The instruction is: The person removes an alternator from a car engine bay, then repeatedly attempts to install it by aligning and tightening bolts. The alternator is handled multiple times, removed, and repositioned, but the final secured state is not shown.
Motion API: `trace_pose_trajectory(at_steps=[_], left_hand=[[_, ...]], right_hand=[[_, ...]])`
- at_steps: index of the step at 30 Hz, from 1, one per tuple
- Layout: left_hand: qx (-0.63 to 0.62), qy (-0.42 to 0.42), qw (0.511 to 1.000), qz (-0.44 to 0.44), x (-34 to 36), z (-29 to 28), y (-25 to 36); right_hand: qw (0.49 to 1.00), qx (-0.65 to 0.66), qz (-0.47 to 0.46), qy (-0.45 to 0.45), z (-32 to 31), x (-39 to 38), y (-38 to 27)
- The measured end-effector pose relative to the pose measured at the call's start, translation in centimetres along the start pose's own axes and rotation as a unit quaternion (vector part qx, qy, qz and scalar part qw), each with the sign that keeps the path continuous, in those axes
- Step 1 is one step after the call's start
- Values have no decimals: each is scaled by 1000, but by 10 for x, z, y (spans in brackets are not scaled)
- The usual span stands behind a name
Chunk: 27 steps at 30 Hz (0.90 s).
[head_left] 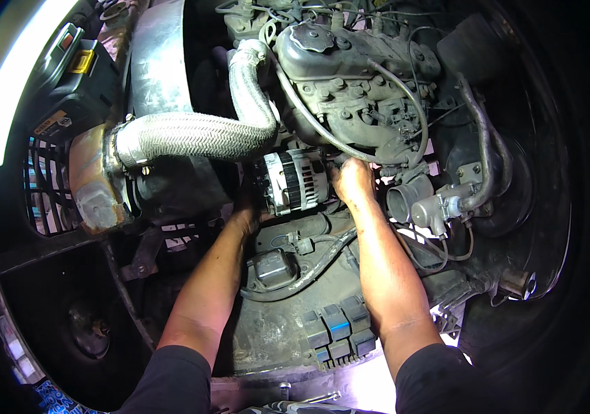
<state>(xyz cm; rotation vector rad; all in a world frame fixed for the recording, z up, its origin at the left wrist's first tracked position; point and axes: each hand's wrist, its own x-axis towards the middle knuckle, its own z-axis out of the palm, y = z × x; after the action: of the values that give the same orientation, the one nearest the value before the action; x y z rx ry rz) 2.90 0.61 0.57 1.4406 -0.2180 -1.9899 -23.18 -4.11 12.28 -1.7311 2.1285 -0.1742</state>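
Observation:
A silver alternator [296, 182] with a dark slotted band sits low in the engine bay, between my two hands. My left hand [245, 212] reaches into shadow at its left end, by the fan shroud; the fingers are hidden there. At the alternator's right end, my right hand [353, 181] is closed with the fingers curled toward it. What those fingers grip is hidden behind the knuckles. A thin braided hose [322, 132] arches just above my right hand. Beneath the alternator lie a connector [304, 245] and a black corrugated wire loom [314, 277].
A thick wrapped hose [191, 135] bends from the rusty radiator tank [92, 181] toward the engine [336, 58]. A black toolbox [77, 90] rests at the upper left. Relays [337, 330] and a black box [271, 268] line the near panel. Metal pipes [482, 145] stand at right.

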Motion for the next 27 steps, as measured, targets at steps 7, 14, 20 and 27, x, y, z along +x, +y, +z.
trace_pose_trajectory(at_steps=[7, 14, 20, 27], left_hand=[[-37, 3, 999, 30, -6, 12, 6], [-46, 33, 997, 50, 8, 7, -2], [-109, 24, 993, 24, 23, 0, -4], [-37, 60, 995, 70, -7, 24, 6]], right_hand=[[999, -24, -16, 14, 6, 1, 4], [999, 16, 23, -21, 2, 2, 3], [1000, -5, 1, 16, 10, 3, 8], [999, 30, 13, 28, 11, 3, 8]])
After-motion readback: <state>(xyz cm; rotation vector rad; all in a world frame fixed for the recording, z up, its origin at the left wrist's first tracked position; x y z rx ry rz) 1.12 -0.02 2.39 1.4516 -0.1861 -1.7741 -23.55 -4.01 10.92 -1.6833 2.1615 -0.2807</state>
